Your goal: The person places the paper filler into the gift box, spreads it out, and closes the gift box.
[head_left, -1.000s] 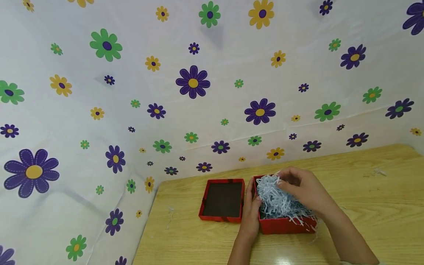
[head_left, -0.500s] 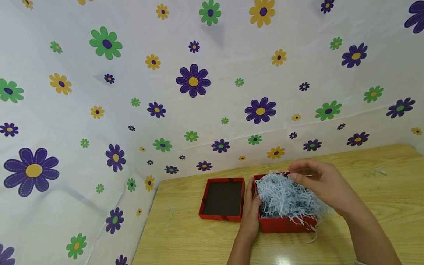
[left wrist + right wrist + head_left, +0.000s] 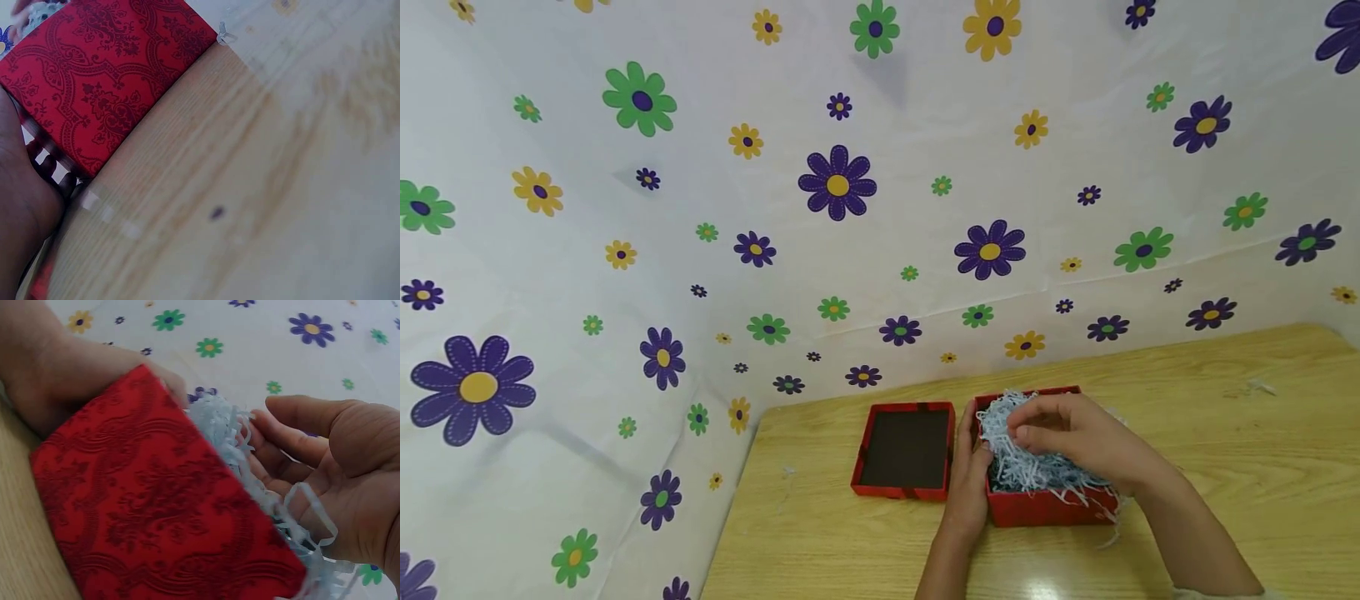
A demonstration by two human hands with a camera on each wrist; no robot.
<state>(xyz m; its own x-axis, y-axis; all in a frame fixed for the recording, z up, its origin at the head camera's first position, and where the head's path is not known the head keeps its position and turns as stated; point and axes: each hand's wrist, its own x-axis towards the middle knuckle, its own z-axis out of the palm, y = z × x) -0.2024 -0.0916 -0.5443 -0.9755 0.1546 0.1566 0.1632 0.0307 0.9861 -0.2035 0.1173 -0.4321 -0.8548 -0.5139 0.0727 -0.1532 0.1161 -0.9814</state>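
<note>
A red patterned box [image 3: 1051, 510], heaped with pale blue shredded paper [image 3: 1022, 473], stands on the table. Along its left side lies my left hand [image 3: 966, 492], its thumb at the rim, holding the box; in the left wrist view its fingers [image 3: 47, 165] show beside the box's edge. My right hand [image 3: 1093, 442] is over the paper with loosely bent fingers. Seen from the right wrist, the thumb stands apart from the fingers, and the fingertips are right at the strands. Some strands hang over the box's front right corner.
Left of the box lies a red lid [image 3: 904, 450], dark inside side up. The wooden table [image 3: 1247, 467] carries a few paper scraps [image 3: 1261, 387] at the right. A white cloth [image 3: 910, 167] with printed flowers hangs behind and at the left.
My right hand moved right, off the paper, then came back left over it. Paper spread toward the box's right side. My left hand stayed on the box.
</note>
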